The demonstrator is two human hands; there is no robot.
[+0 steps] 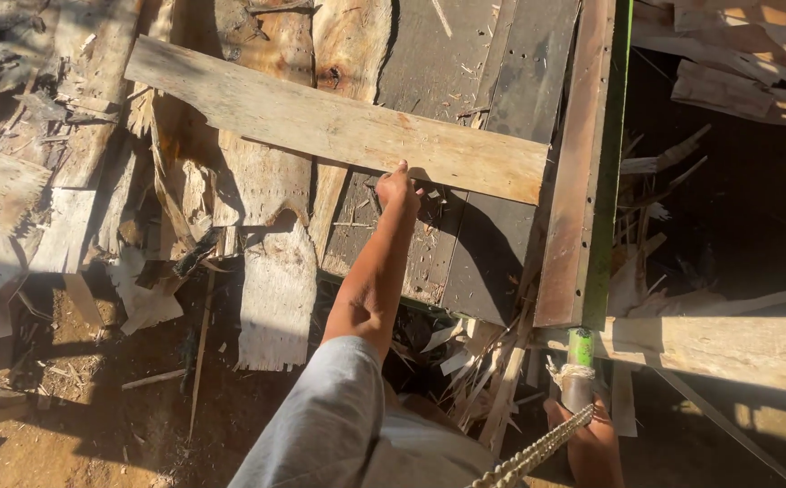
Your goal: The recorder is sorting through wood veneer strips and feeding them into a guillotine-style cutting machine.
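Closest to us, our right hand [592,434] is wrapped around a green upright handle [579,361] with pale cord wound about it, and a twisted rope [537,452] runs down past the wrist. From the grey sleeve [329,416] our left arm stretches forward, and our left hand [397,187] is closed on the near edge of a long pale plank [338,126], thumb up against its face.

We judge the step in hand to be shifting this plank along the dark table [465,244] beneath it. The next move seems to call for a firm pull or push with the left hand while the right steadies the handle, keeping the board flat so that it does not tip off the stack.

The plank is rough-sawn, light and dusty, lying at a slant from far left of the hand to just right of it. Its right end stops short of the reddish rail [578,181]. Beyond and to the left lie bark-edged offcuts [266,181] and splinters.
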